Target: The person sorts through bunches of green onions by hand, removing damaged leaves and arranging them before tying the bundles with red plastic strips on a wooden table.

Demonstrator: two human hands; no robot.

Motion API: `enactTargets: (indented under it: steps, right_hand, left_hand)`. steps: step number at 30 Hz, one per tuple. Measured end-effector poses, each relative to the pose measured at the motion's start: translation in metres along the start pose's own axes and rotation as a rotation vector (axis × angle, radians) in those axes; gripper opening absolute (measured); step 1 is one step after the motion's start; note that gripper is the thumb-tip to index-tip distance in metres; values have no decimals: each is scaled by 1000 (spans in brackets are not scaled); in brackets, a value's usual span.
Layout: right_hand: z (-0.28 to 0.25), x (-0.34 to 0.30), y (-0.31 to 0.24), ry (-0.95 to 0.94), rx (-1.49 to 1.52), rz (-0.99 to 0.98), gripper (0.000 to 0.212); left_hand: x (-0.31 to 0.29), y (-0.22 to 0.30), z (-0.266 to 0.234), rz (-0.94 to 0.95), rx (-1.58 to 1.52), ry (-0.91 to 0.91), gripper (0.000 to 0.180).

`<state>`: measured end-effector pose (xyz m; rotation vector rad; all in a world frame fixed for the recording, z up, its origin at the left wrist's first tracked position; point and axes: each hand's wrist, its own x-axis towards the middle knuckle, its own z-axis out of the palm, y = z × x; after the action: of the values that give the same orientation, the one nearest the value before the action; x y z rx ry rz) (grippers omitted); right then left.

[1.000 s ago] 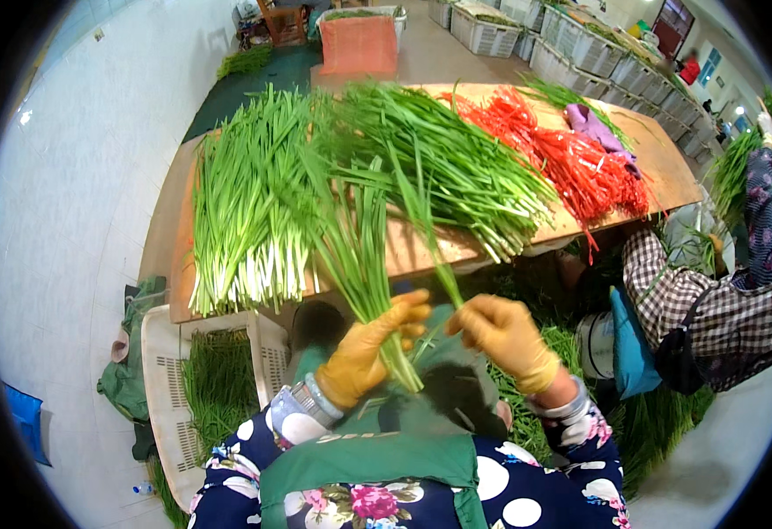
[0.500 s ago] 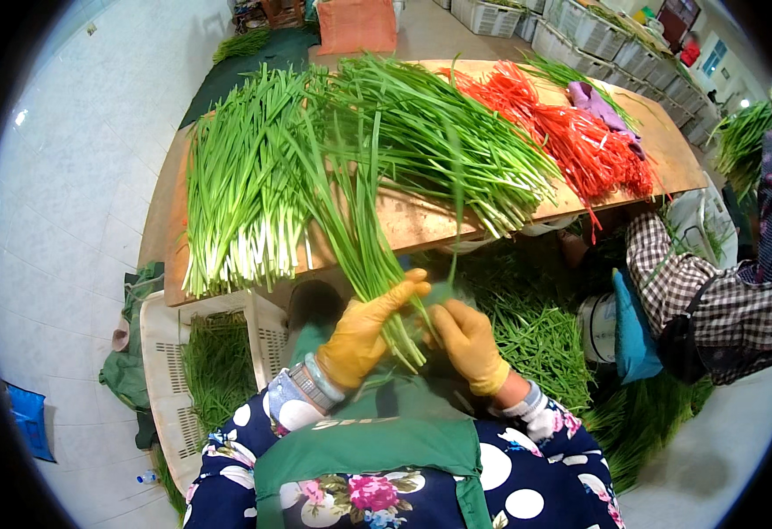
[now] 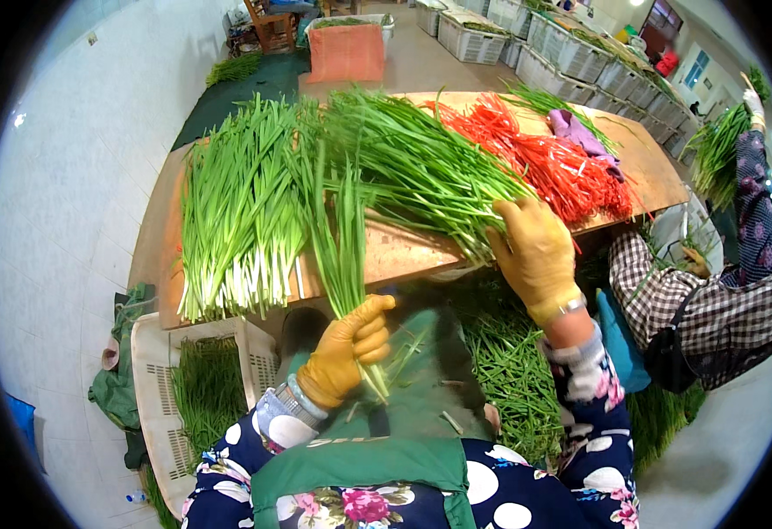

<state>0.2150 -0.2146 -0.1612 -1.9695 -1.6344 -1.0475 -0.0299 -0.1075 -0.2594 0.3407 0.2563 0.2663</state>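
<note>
My left hand (image 3: 344,348), in a yellow rubber glove, is closed round a small bunch of garlic chives (image 3: 340,242). Their pale ends stick out below my fist, and the leaves lean up against the table's near edge. My right hand (image 3: 538,256), gloved alike, is at the cut ends of the right-hand chive pile (image 3: 430,167), its fingers curled onto the stems; the fingertips are partly hidden. To the left, another chive pile (image 3: 243,203) lies with its white ends toward me.
Red plastic strips (image 3: 558,167) and a purple cloth (image 3: 582,137) lie on the wooden table (image 3: 655,181). A white crate (image 3: 151,379) with greens stands at lower left. Loose trimmings (image 3: 514,379) lie below the table. At right, a person in checkered clothing (image 3: 721,317) lifts chives.
My right hand has left the bunch and moved up and right to the pile on the table. My left hand, still gripping its bunch, has shifted slightly left and down.
</note>
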Motion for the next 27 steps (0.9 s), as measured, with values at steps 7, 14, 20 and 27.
enactTargets:
  steps: [7, 14, 20, 27]
  right_hand:
    - [5, -20, -23, -143, 92, 37, 19]
    - [-18, -87, -99, -350, 796, 382, 15]
    - [12, -114, -107, -517, 1543, 1086, 26]
    - [-10, -186, -31, -893, 315, 497, 21]
  left_hand:
    - [-9, 7, 18, 140, 97, 115, 33]
    - [7, -13, 21, 96, 331, 212, 32]
    - [1, -25, 28, 168, 439, 179, 29]
    - [3, -15, -2, 199, 187, 249, 29]
